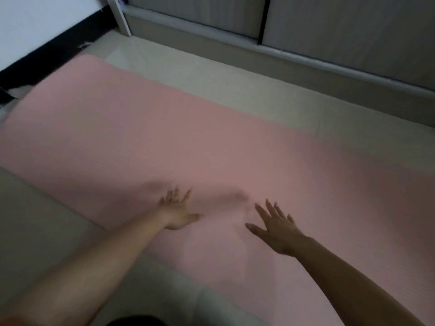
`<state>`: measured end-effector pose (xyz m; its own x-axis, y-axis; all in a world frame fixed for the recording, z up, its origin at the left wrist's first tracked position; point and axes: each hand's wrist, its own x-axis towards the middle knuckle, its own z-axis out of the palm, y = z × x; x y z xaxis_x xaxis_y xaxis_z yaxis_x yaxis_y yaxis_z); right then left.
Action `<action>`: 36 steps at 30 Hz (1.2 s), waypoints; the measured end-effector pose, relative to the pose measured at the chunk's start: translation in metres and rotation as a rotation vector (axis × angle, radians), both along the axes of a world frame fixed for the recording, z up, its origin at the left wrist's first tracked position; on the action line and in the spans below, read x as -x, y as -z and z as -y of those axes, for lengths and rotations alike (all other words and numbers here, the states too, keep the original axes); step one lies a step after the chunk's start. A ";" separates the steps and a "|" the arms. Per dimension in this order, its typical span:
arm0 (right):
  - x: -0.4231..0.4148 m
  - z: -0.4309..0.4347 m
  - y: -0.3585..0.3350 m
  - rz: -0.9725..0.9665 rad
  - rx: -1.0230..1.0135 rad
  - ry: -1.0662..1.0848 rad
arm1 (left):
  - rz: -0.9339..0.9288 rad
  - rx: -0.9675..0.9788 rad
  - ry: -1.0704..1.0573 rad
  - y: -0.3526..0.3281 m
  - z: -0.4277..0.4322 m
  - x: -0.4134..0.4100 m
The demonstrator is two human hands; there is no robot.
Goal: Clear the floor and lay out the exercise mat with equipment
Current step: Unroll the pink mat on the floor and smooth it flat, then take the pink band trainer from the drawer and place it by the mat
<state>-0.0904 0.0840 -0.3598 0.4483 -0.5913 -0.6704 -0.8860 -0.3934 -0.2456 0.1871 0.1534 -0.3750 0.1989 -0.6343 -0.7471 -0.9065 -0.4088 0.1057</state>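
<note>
A pink exercise mat (188, 137) lies unrolled on the pale floor, running from the far left corner to the right edge of the view. My left hand (176, 211) is spread flat, fingers straight, over the mat's near part. My right hand (275, 227) is also spread with straight fingers just to its right, low over the mat. Neither hand holds anything. No exercise equipment is in view.
A grey cabinet (329, 31) with a raised base stands along the back. A white wall with a black skirting (47, 55) sits at the far left. Bare pale floor (235, 78) lies between mat and cabinet, and at the near left (35, 220).
</note>
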 end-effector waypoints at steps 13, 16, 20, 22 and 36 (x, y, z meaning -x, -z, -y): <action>-0.104 -0.015 -0.386 0.088 0.083 -0.259 | 0.024 0.632 -0.532 -0.377 -0.056 0.039; -0.113 -0.038 -0.471 0.090 0.089 -0.345 | 0.061 0.651 -0.709 -0.463 -0.091 0.048; -0.112 -0.087 -0.573 0.145 0.098 -0.507 | 0.137 0.654 -1.012 -0.564 -0.157 0.080; -0.108 -0.111 -0.603 0.175 0.080 -0.600 | 0.164 0.643 -1.139 -0.591 -0.188 0.100; -0.109 -0.315 -0.664 0.169 -0.031 -1.171 | 0.348 0.667 -1.743 -0.659 -0.414 0.219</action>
<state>0.0189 0.3987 0.3046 0.7904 0.2540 -0.5575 0.0550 -0.9358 -0.3483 -0.0320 0.5678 0.2844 0.9141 0.2836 -0.2898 0.4008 -0.7402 0.5398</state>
